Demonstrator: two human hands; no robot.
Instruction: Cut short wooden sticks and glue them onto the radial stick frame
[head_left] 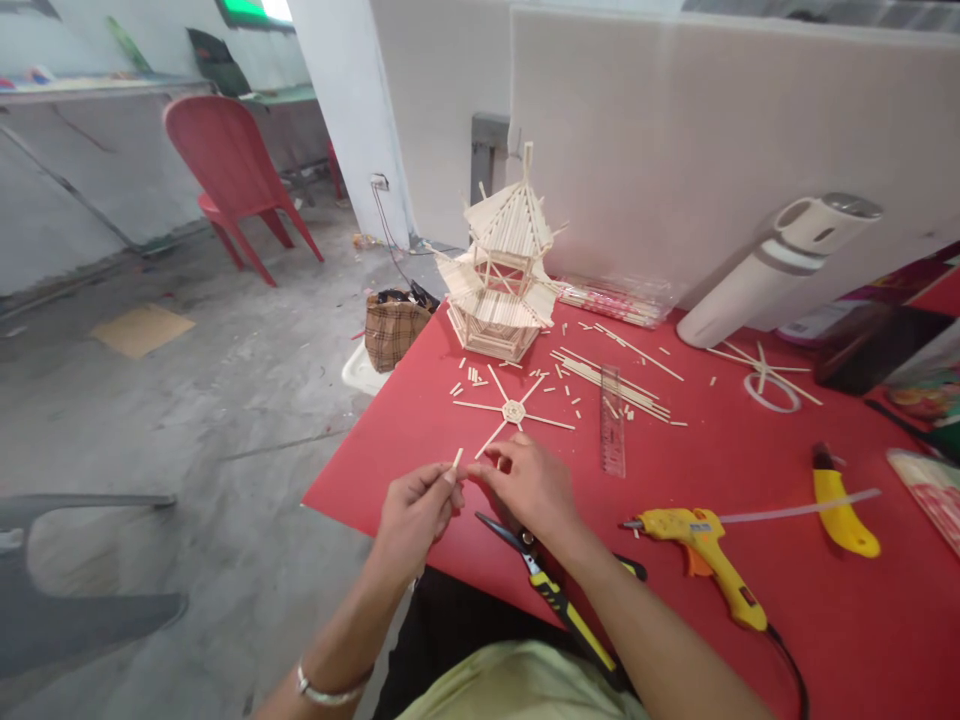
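A stick pagoda (501,270) stood at the far edge of the red desk (750,620), with a star of sticks (514,411) lying flat before it. Loose sticks (611,385) lay beside a clear ruler (612,420). A yellow glue gun (705,555) rested nearer, a yellow knife (840,505) to its right, and scissors (544,580) at the near edge. A white bottle (772,265) leaned against the partition (712,130). On the floor stood a checked bag (391,330) and, farther off, a red chair (232,175).
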